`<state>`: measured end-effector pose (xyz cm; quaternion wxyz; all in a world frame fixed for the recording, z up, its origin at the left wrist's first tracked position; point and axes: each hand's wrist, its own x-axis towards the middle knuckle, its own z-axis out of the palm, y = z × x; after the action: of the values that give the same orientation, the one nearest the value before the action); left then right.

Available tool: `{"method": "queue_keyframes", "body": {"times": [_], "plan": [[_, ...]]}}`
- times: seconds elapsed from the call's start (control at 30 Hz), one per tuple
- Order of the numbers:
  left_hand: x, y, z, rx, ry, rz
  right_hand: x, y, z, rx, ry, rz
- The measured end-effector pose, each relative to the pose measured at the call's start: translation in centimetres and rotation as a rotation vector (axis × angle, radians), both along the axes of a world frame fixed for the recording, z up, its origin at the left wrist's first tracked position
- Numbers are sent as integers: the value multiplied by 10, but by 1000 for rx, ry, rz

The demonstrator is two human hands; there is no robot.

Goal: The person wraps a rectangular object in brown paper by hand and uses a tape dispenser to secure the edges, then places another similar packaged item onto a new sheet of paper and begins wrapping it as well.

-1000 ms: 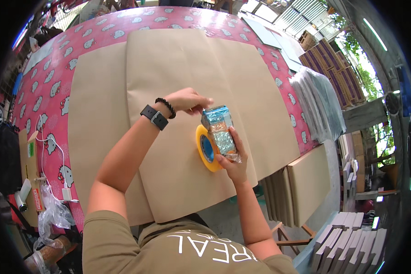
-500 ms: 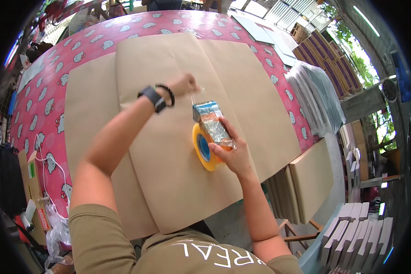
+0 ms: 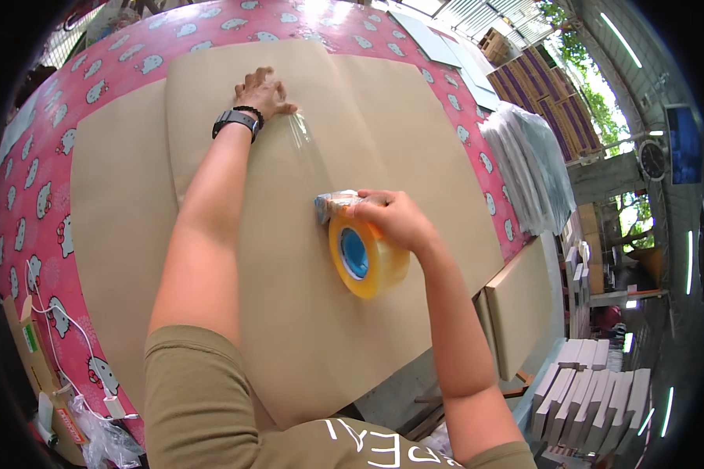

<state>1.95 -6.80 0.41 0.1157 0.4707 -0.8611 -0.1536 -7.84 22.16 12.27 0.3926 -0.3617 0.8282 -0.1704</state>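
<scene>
A hand-held tape dispenser [image 3: 339, 203] with a wrapped, partly blue body carries a large yellowish roll of packing tape [image 3: 387, 270] with a blue core. My right hand [image 3: 395, 219] is closed around the dispenser, low over the brown paper sheet [image 3: 289, 313]. From the dispenser a clear strip of tape [image 3: 313, 152] stretches up and left to my left hand [image 3: 263, 94]. That hand rests on the paper with its fingers apart, its thumb at the strip's far end. The folded brown sheet overlaps other brown paper at its left and right.
A pink patterned cover [image 3: 47, 195] lies under the paper. Plastic-wrapped stacks [image 3: 524, 168] stand at the right edge, with a brown-covered stack [image 3: 520, 305] nearer. Lower right are several grey-white stacks [image 3: 590, 399]. A white cable [image 3: 70, 316] runs along the left edge.
My left hand has moved up and left and come down on the paper, drawing out a longer tape strip. My right hand has tilted the dispenser flatter, its head toward the left.
</scene>
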Motion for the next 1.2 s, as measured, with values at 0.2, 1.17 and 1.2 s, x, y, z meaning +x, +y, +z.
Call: {"method": "queue_keyframes", "body": {"times": [0.2,1.17,1.2], "plan": [[11,-8,-36,-556,-5,261,12,-20,4,33,-2,121],[30,147,-17,-78,-151,-252,-2,68,-3,530,-21,472],[27,148,-16,-84,-137,-243,-5,98,-5,579,-53,467]]}}
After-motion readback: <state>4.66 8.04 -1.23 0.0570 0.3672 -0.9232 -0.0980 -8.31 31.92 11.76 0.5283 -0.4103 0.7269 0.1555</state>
